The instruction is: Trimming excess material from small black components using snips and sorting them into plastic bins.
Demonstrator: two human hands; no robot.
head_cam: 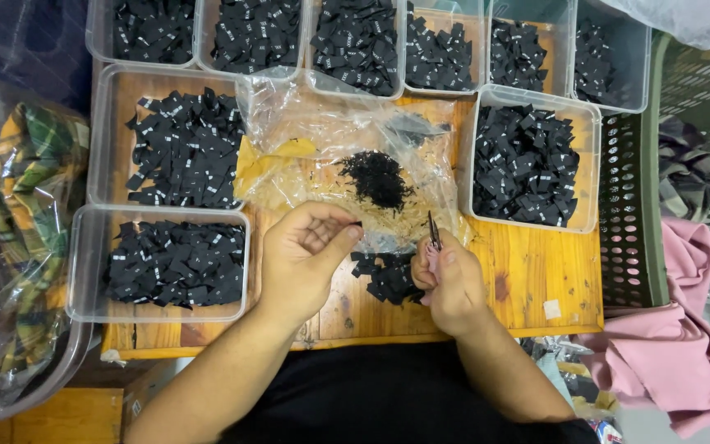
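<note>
We look down on a wooden table [536, 271] crowded with clear plastic tubs. Along the far edge we count six tubs in a row [355, 37], each holding small black woven labels. Nearer, a larger tub at the left [178, 148] is heaped with the same black labels, and another just below it [170, 263] is about as full. At the right a further tub [532, 160] holds its own dense pile.

Between these tubs lies a crumpled clear plastic bag [330, 140], spread flat on the table, with a small mound of fine black trimmings [375, 177] on it and a scrap of yellow showing beneath.

Our left hand [301, 255] is curled, thumb pressed to forefinger, pinching a tiny black label piece [357, 224] just at the near edge of the bag. Our right hand [447, 279] is closed around small snips [434, 233], whose dark blades point up toward the bag. Between and below both hands a loose pile of black labels [388, 275] rests directly on the table.

At the left edge a clear bag holds green and orange plaid cloth [26, 205]. To the right stands a dark green slotted basket [630, 214], with pink fabric [675, 345] draped beside it.
</note>
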